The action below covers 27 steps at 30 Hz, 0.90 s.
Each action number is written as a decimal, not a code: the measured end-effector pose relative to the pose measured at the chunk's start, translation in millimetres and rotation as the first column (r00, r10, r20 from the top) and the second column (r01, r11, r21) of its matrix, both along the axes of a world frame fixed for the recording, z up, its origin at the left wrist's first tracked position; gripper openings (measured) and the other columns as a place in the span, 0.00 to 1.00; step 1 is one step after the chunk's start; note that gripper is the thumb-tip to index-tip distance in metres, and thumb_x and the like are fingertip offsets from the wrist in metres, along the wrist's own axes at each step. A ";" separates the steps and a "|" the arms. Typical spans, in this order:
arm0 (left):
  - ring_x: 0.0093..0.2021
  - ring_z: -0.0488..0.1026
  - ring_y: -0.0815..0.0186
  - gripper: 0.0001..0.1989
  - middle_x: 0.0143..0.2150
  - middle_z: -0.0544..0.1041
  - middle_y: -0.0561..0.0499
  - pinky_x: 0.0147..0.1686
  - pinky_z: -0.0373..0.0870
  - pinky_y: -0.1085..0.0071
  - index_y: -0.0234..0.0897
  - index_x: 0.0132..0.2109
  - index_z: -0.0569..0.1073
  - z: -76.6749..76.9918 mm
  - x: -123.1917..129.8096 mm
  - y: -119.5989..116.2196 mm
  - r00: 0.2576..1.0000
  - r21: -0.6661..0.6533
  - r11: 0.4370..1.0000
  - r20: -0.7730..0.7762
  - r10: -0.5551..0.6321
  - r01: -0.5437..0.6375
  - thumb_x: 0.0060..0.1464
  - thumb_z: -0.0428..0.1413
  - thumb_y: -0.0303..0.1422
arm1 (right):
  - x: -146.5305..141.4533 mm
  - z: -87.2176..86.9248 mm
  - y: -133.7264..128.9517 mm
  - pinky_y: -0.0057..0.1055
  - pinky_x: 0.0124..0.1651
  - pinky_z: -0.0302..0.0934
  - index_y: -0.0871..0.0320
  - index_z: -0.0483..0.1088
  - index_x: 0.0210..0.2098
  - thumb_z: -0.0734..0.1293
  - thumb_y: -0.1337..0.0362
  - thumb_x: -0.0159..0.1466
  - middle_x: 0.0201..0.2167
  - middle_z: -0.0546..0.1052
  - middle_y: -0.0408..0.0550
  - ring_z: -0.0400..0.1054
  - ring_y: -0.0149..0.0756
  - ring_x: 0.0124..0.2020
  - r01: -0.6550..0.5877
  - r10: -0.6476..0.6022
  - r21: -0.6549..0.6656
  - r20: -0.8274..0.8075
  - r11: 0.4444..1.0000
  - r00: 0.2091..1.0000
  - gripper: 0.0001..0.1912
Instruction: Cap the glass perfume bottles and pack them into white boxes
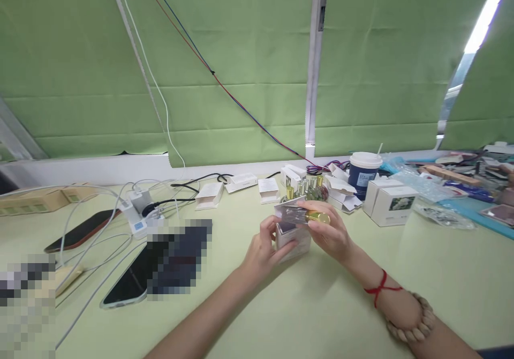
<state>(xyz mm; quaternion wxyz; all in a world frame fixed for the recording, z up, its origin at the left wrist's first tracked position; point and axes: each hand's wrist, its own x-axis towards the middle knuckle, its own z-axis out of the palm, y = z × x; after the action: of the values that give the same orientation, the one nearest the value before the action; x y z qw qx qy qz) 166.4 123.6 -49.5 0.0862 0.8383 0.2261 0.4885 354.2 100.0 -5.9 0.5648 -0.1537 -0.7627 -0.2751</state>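
Note:
My left hand (263, 246) grips a small white box (294, 242) from its left side, with the box's top flap raised. In my right hand (330, 230) is a clear glass bottle with a gold cap (299, 215), tilted on its side just over the box's opening. Fingers of both hands are close together at the box, and part of the bottle is hidden by them. Behind the box stands a cluster of small glass bottles with gold and silver caps (307, 188).
Opened white boxes (209, 195) lie along the back. Two closed white boxes (391, 203) and a lidded dark blue cup (363, 176) stand right. A phone (130, 278), a power strip (134, 219) and tangled cables spread at left. Plastic bags (428, 182) and clutter fill the far right.

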 end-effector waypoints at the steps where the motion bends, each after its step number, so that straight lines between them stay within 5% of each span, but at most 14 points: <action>1: 0.28 0.66 0.75 0.24 0.43 0.68 0.49 0.25 0.66 0.77 0.43 0.51 0.50 -0.3 0.5 -0.6 1.000 -0.020 1.000 0.005 0.000 0.000 0.55 0.56 0.35 | -0.5 -0.5 0.3 0.39 0.44 0.68 0.50 0.58 0.51 0.61 0.80 0.59 0.49 0.68 0.52 0.65 0.37 0.51 0.002 -0.002 -0.008 -0.011 1.000 1.000 0.26; 7: 0.38 0.71 0.69 0.29 0.46 0.70 0.48 0.33 0.69 0.73 0.45 0.56 0.48 7.3 1.1 -4.5 0.996 -0.314 0.945 0.047 -0.076 0.087 0.53 0.57 0.36 | -7.3 -3.0 -0.5 0.39 0.41 0.68 0.49 0.56 0.50 0.61 0.78 0.59 0.46 0.68 0.51 0.67 0.37 0.46 -0.022 0.020 -0.112 -0.027 0.993 0.999 0.25; 12: 0.41 0.72 0.65 0.30 0.46 0.72 0.49 0.35 0.68 0.71 0.46 0.58 0.50 11.2 -0.2 -3.6 0.999 -0.445 0.895 -0.003 -0.035 0.030 0.54 0.56 0.38 | -12.0 -1.6 -2.7 0.41 0.42 0.66 0.52 0.55 0.51 0.60 0.77 0.60 0.44 0.67 0.52 0.65 0.38 0.46 -0.061 0.052 -0.211 -0.049 0.976 0.997 0.23; 21: 0.40 0.72 0.66 0.33 0.46 0.72 0.49 0.36 0.68 0.71 0.45 0.60 0.51 7.7 -1.5 -1.8 1.000 -0.423 0.906 -0.009 -0.018 0.013 0.52 0.58 0.38 | -13.1 -3.9 -1.8 0.41 0.43 0.65 0.51 0.49 0.58 0.60 0.74 0.61 0.44 0.66 0.53 0.64 0.40 0.45 -0.134 0.103 -0.225 -0.145 0.965 0.984 0.29; 27: 0.39 0.72 0.66 0.34 0.53 0.69 0.45 0.37 0.68 0.69 0.46 0.59 0.51 3.7 -7.1 7.6 0.990 -0.338 0.934 -0.034 -0.133 0.114 0.50 0.60 0.37 | -15.4 -8.3 -1.5 0.41 0.40 0.67 0.51 0.45 0.62 0.58 0.68 0.65 0.43 0.69 0.54 0.67 0.40 0.42 -0.155 0.103 -0.196 -0.253 0.968 0.962 0.28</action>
<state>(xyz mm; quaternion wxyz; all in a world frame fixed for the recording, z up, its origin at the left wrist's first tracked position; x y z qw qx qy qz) 159.3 131.3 -45.7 0.2517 0.8375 0.2552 0.4125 338.8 98.5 -14.2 0.6501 -0.1954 -0.7221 -0.1332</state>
